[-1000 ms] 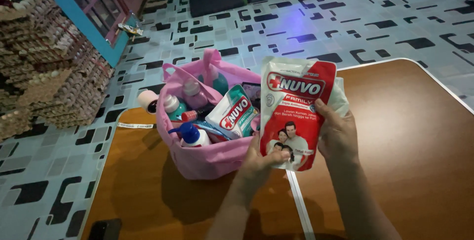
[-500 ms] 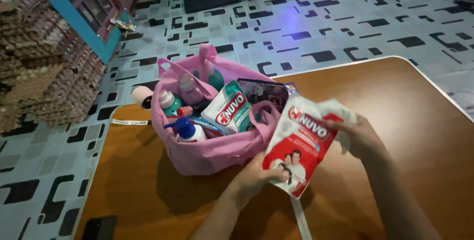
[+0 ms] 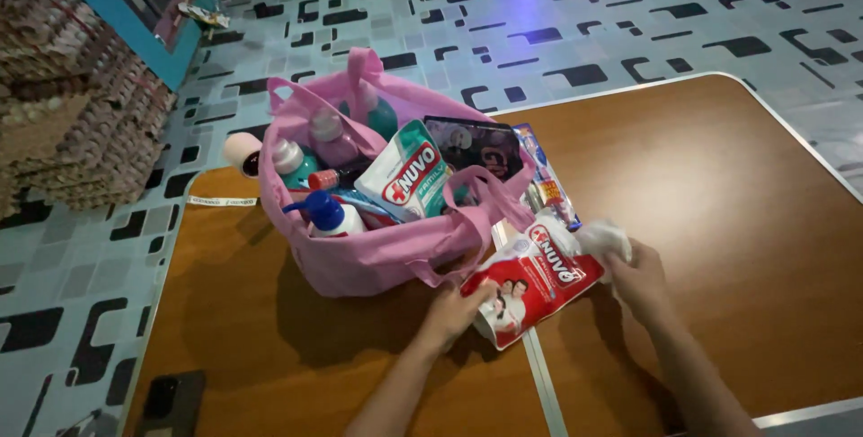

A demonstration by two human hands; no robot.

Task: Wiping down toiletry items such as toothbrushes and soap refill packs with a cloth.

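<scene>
A red and white refill pouch [image 3: 532,277] lies tilted on the brown table [image 3: 719,203], just in front of a pink cloth bag [image 3: 387,253]. My left hand [image 3: 457,311] grips the pouch's lower end. My right hand [image 3: 634,275] holds its crumpled white top corner. The bag stands open and holds several bottles, a blue pump bottle [image 3: 328,215], a green and white pouch [image 3: 406,181] and a dark packet [image 3: 472,145].
A toothbrush pack [image 3: 550,187] lies on the table beside the bag. A dark phone [image 3: 169,399] rests at the table's near left corner. Stacked egg trays [image 3: 63,104] stand on the patterned floor at the left.
Both hands have lowered the red pouch from upright in front of me down onto the table beside the bag. The view has tilted down.
</scene>
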